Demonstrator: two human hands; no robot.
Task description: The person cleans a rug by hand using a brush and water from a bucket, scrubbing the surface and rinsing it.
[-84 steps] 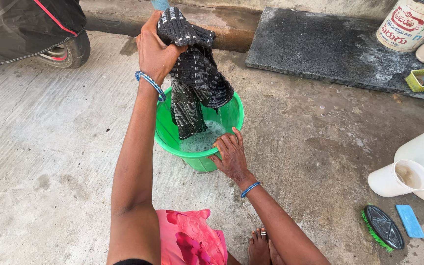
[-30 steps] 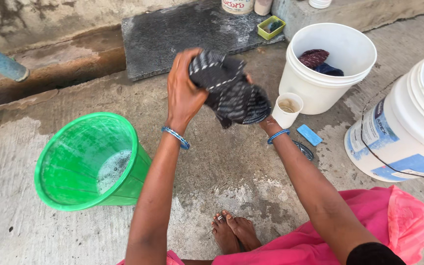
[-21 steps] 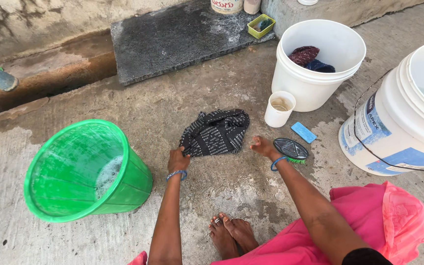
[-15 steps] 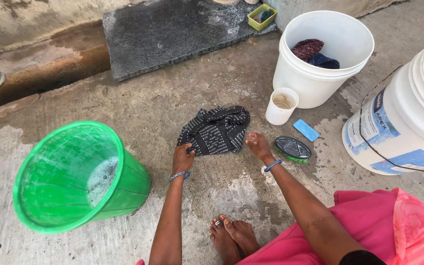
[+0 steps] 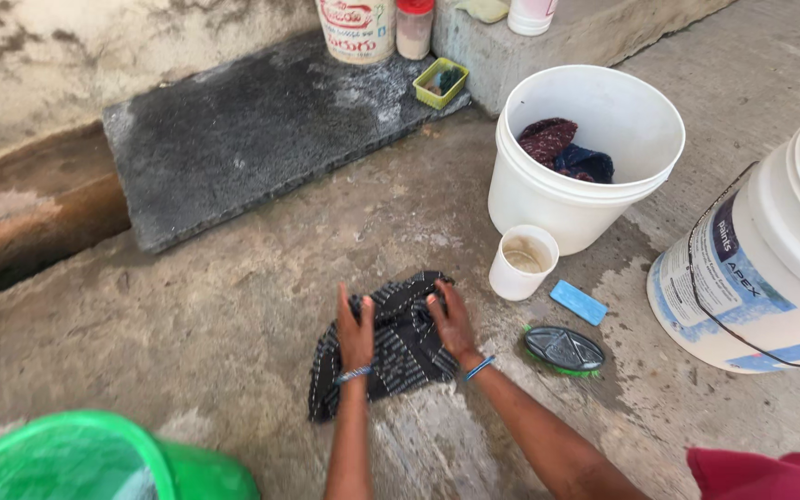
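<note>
Green plastic bucket (image 5: 94,463) at bottom-left corner, cut by frame edge, tilted w/ mouth toward camera, well apart from the hands. Behind it, dark stone slab (image 5: 252,139) lies flat on the concrete floor (image 5: 187,315) next to a shallow drain channel at far left.

Centre: dark striped cloth (image 5: 391,347) spread flat on the wet floor, crumpled at top edge. Left hand (image 5: 356,331) presses down on cloth's left part, fingers (image 5: 344,301) spread and flat, not gripping anything; blue bangle on wrist. Right hand (image 5: 451,324) on cloth's right part, fingers curled over the top edge near a fold. Can't tell if it's pinching fabric or just pressing. Blue bangle on that wrist too.

Right of cloth: small white cup (image 5: 522,262) upright, just beside cloth's top-right corner, cloudy liquid inside. Behind the cup, white bucket (image 5: 585,194) w/ dark red + blue clothes inside. Blue soap bar (image 5: 579,303) on floor right of cup. Scrub brush (image 5: 564,350) w/ green bristles lies near right wrist, back side up.

Far right: large white paint-type drum (image 5: 770,268) w/ wire handle, partly out of frame. Top edge: small green tray (image 5: 441,81) on slab corner, containers behind it on a step.
</note>
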